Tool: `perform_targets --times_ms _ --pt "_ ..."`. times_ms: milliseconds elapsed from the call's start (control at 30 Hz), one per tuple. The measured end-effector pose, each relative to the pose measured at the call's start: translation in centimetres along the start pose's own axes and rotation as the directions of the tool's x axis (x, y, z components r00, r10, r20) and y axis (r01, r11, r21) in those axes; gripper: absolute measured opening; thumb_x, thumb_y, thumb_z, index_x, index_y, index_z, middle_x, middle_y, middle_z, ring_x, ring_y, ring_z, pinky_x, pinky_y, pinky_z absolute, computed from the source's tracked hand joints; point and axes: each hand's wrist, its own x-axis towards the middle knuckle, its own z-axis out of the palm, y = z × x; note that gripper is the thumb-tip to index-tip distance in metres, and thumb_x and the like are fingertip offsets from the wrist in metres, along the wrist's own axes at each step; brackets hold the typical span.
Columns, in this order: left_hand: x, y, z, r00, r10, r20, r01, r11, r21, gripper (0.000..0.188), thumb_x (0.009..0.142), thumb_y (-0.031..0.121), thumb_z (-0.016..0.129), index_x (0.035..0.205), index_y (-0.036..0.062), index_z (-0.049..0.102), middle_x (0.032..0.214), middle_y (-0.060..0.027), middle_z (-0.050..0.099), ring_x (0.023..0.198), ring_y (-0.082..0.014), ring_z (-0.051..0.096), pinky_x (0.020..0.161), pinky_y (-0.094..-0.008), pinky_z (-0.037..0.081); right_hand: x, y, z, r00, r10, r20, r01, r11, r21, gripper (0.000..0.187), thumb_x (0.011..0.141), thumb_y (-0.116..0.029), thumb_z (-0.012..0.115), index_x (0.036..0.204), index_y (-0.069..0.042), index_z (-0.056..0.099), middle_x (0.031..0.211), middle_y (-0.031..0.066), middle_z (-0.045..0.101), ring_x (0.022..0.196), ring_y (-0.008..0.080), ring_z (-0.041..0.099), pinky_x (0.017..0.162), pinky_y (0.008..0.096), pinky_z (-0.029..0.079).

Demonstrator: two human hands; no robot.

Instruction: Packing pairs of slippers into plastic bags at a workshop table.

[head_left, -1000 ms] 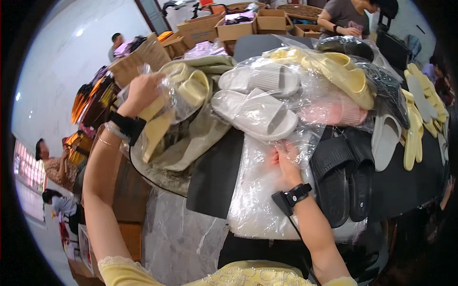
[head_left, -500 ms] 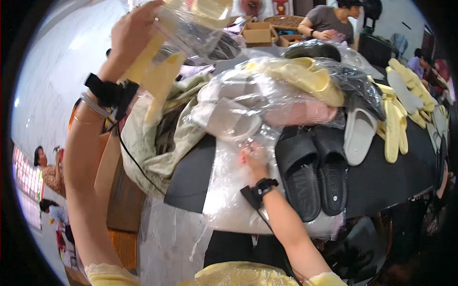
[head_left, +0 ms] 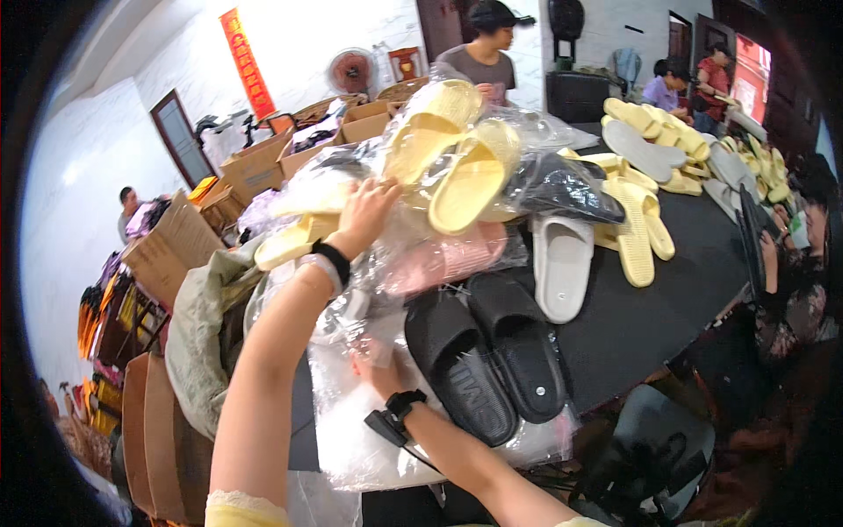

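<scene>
My left hand (head_left: 367, 215) rests on the pile with its fingers apart, touching the clear wrapping beside a bagged pair of yellow slippers (head_left: 470, 176). More yellow slippers (head_left: 294, 241) lie next to my left wrist. Lower down, my right hand (head_left: 378, 369) is closed on the crinkled edge of a clear plastic bag (head_left: 369, 430), part of a stack at the near table edge. Just right of it, a pair of black slippers (head_left: 461, 364) lies unwrapped on the bags. Behind them are bagged pink slippers (head_left: 448, 259) and a light grey slipper (head_left: 562, 268).
The dark table (head_left: 650, 329) carries loose yellow slippers (head_left: 637, 228) and grey ones on the right. Cardboard boxes (head_left: 171, 246) and a pale green cloth (head_left: 206, 334) stand left. A co-worker (head_left: 487, 57) is across the table; another person sits at the right edge.
My left hand has come down from its raised position with the bagged yellow slippers onto the pile. My right hand stays by the clear bags. The view has turned to the right.
</scene>
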Motion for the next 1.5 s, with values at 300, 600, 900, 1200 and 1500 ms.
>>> perform_targets --times_ms 300,600,900,1200,1500 --pt "-6.8 0.3 -10.3 0.997 -0.076 0.011 0.074 0.928 -0.364 0.08 0.067 -0.006 0.052 0.141 0.0094 0.025 0.148 -0.0171 0.014 0.128 -0.0392 0.03 0.102 -0.044 0.031 -1.2 -4.9 1.2 0.993 -0.026 -0.112 0.026 1.0 -0.007 0.023 0.078 -0.008 0.061 0.099 -0.004 0.052 0.074 0.0029 0.053 0.059 0.0097 0.051 0.052 0.0255 0.043" --pt "-22.4 6.0 -17.5 0.92 -0.231 0.316 0.334 0.884 -0.327 0.064 0.065 0.001 0.067 0.123 0.0007 0.042 0.139 -0.023 0.032 0.127 -0.0433 0.029 0.103 -0.0474 0.027 -0.8 -4.9 -0.4 0.993 0.021 -0.117 -0.01 0.996 0.093 0.008 0.085 -0.008 0.053 0.077 -0.005 0.053 0.056 -0.001 0.049 0.048 0.0092 0.047 0.044 0.0256 0.037" --pt "-34.3 16.5 -13.5 0.762 -0.482 0.433 0.628 0.713 -0.311 0.059 0.082 0.027 0.055 0.132 -0.0004 0.037 0.142 -0.0203 0.029 0.131 -0.0404 0.025 0.105 -0.0478 0.021 0.0 -3.7 -1.4 0.996 0.071 -0.062 -0.067 0.995 0.073 0.023 0.085 -0.014 0.051 0.063 -0.005 0.055 0.053 0.0043 0.055 0.049 0.0123 0.053 0.044 0.0268 0.041" --pt "-33.4 16.8 -12.7 0.806 -0.489 0.334 0.59 0.715 -0.375 0.057 0.081 0.026 0.057 0.128 -0.0009 0.043 0.138 -0.0193 0.036 0.128 -0.0386 0.031 0.104 -0.0469 0.024 1.2 -7.6 -7.4 0.872 -0.425 0.245 0.487 0.804 -0.34 0.014 0.08 -0.005 0.05 0.078 -0.002 0.064 0.071 0.0059 0.062 0.07 0.0182 0.06 0.061 0.0296 0.048" --pt "-35.0 16.2 -12.8 0.736 -0.588 0.336 0.677 0.647 -0.35 0.054 0.085 0.032 0.053 0.131 0.0066 0.043 0.141 -0.0139 0.035 0.13 -0.0328 0.031 0.103 -0.0456 0.026 -8.3 -24.1 -13.5 0.996 -0.047 0.08 0.082 0.844 -0.529 0.025 0.089 -0.012 0.053 0.11 0.002 0.056 0.097 0.0078 0.063 0.086 0.0149 0.06 0.077 0.0249 0.047"
